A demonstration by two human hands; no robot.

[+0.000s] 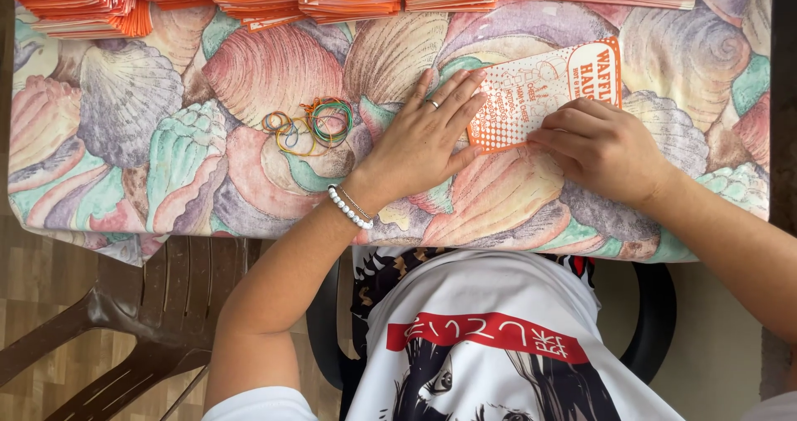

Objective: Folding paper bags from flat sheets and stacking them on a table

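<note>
No box, tray or other container shows on the table; the loose things lie straight on the shell-patterned tablecloth (124, 97). Along the far edge stand several stacks of orange-and-white paper sleeves (83, 2), set side by side, each stack many sheets deep. Near the middle-left of the cloth lies a small heap of coloured rubber bands (311, 124), tangled together, just beside the left hand and not touching it.

1 orange-and-white paper sleeve (544, 93) lies flat on the cloth between the 2 hands, tilted so its far end points up and to the right. The left hand (423, 143) lies palm down with fingers spread flat, and the fingertips press on the sleeve's near-left edge. It wears a ring and a white bead bracelet (349, 208) at the wrist. The right hand (602, 147) is curled, its fingertips pinching or pressing the sleeve's lower right edge; whether it grips the paper or only pushes on it cannot be told. The 2 hands are apart, with the sleeve's corner between them.

A brown plastic chair (149, 321) stands empty beside the person.
</note>
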